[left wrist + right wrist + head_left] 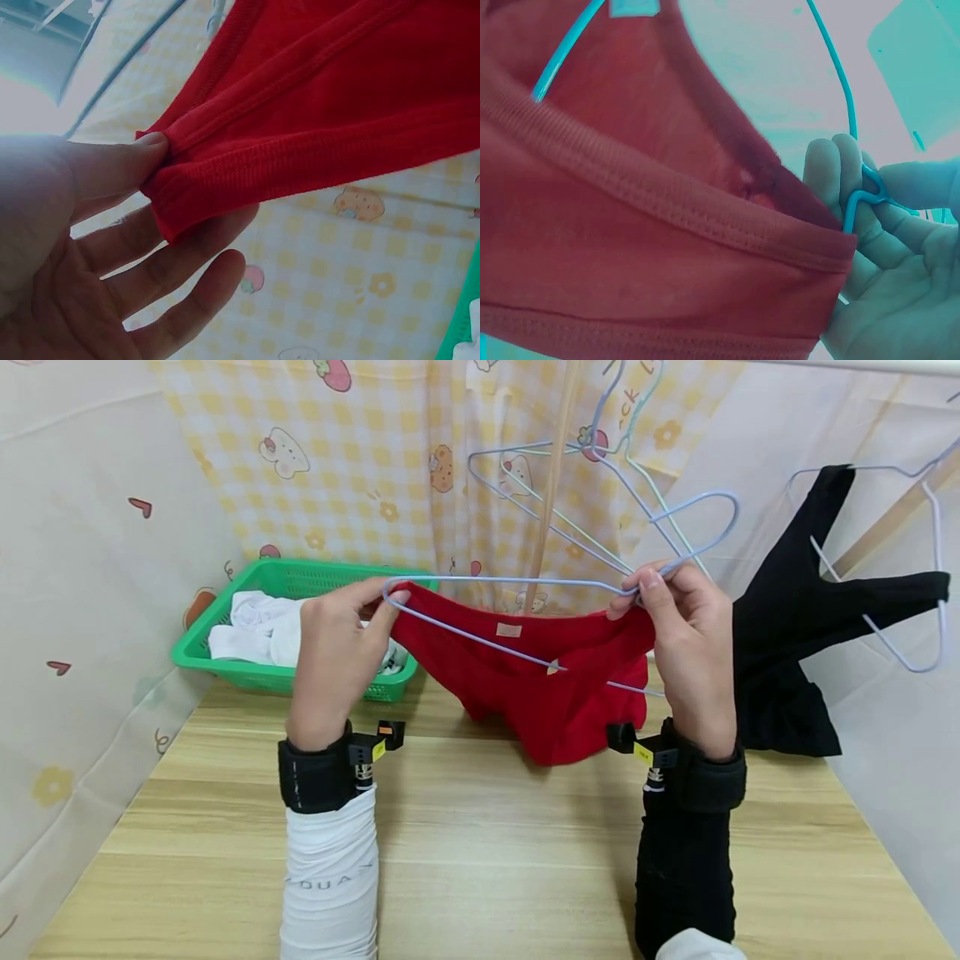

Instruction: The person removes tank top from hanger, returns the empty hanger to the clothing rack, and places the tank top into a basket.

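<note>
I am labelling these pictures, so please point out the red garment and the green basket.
Red garment (540, 710): head view, on its lower middle.
Green basket (315, 578): head view, on its far wall.

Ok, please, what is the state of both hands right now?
Left hand: pinching the red underwear.
Right hand: holding the blue hanger.

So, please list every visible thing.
Underpants: one, red, centre
Held hanger: one, blue, centre
Hanging hangers: two, blue and green, back
Garment: one, black, hanging right
Garment's hanger: one, pale blue, right
Basket: one, green, back left
Clothes: count unclear, mostly white, in basket
Poles: two, tan, back and right
Rail: one, white, top right
Printed cloth: count unclear, white and yellow, background
Table: one, wood-toned, below
Left hand: one, bare, centre left
Right hand: one, bare, centre right
Wristbands with devices: two, black, below hands
Sleeves: two, white left, black right
</note>
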